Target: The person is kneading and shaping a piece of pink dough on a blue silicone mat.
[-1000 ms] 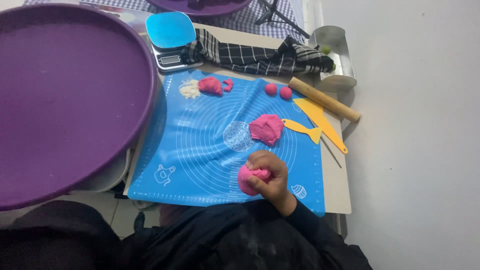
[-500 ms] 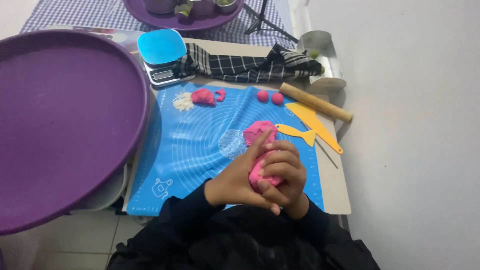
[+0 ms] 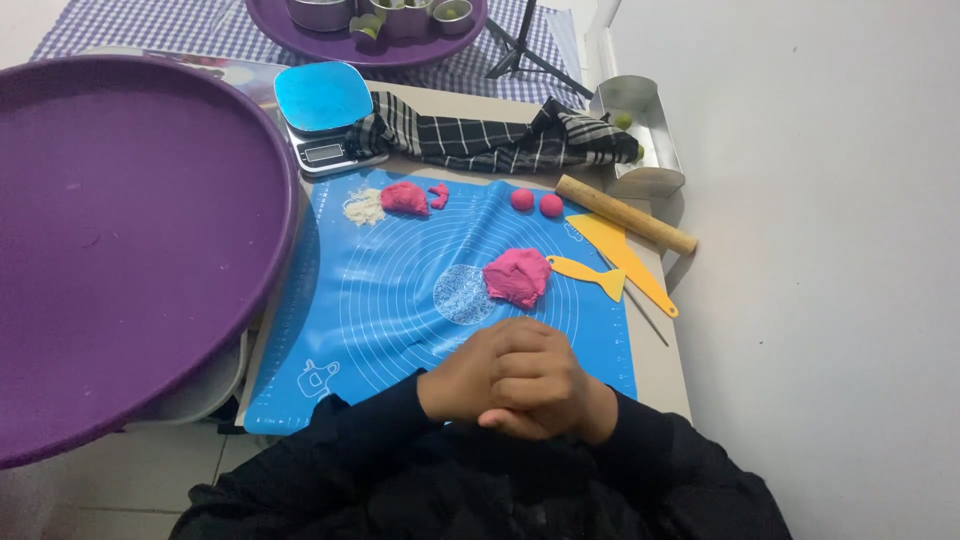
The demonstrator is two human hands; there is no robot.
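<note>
your left hand and right hand were clasped together over the near edge of the blue mat, right on top, fingers curled round the left. the grip was closed tight, palm to palm. i could not tell what, if anything, sat inside it, since no gap showed between the palms.

the nearest piece, the pink lump, lay flattened on the mat just beyond your knuckles, apart from them and beside the printed centre circle. two small pink balls sat finished at the far edge, near the rolling pin. another pink scrap rested by a little heap of flour.

judging from the cupped hold, this looked like shaping between the palms. to do that well, you would have wanted light, even pressure and a small circling of the upper palm, not a squeeze, so that the shape came out round like those two balls. you held your hands low over the mat, which seemed wise: a slip would have landed on the mat and not on the bare tabletop. the yellow scraper was close to the lump, within easy reach of your right side, and the purple tray crowded your left elbow, so that side had less room.
</note>
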